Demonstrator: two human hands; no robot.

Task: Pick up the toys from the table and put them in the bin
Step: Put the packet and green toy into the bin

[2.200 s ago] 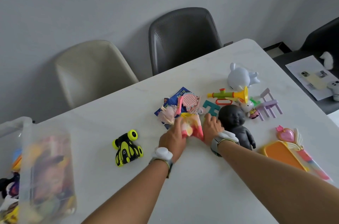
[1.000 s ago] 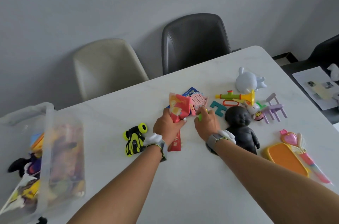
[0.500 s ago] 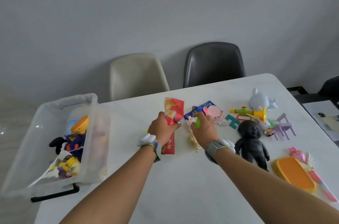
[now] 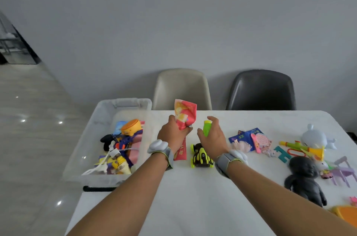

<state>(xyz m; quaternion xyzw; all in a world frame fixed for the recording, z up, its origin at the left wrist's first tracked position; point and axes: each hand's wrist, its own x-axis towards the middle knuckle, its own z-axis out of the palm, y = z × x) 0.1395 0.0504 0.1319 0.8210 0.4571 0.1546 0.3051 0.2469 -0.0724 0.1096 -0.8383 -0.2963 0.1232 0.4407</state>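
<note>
Two hands are loaded, mid-frame. Left hand (image 4: 172, 135) grips a red packet (image 4: 184, 118), fingers curled round its middle; the top sticks up creased, and a red strip hangs below the fist down to the table (image 4: 202, 206). Right hand (image 4: 212, 137) holds a small green toy (image 4: 206, 128), thumb and fingers curled loosely round it, yellow cap poking out above.

The bin (image 4: 108, 116) sits at centre-left of the frame, clear plastic, already part full of toys, just left of the left hand.

Handling, judged: the packet looks light, soft and crinkly; a mid-body grip works and it should drop easily, but it may flop or catch the bin rim. The green toy looks like hard, smooth, light plastic and could slip from a loose hold, so wrap it round the barrel.

Left to collect:
- Yellow-black toy car (image 4: 201, 156), centre, on the table between the wrists: rigid, may roll, take it by the body sides.
- Black doll (image 4: 305, 179), lower right: looks rubbery, take it by the torso.
- Blue booklet (image 4: 245, 136), trumpet (image 4: 303, 147), white bunny (image 4: 314, 138) and purple chair (image 4: 342, 172), right side: the chair legs look thin and fragile.
</note>
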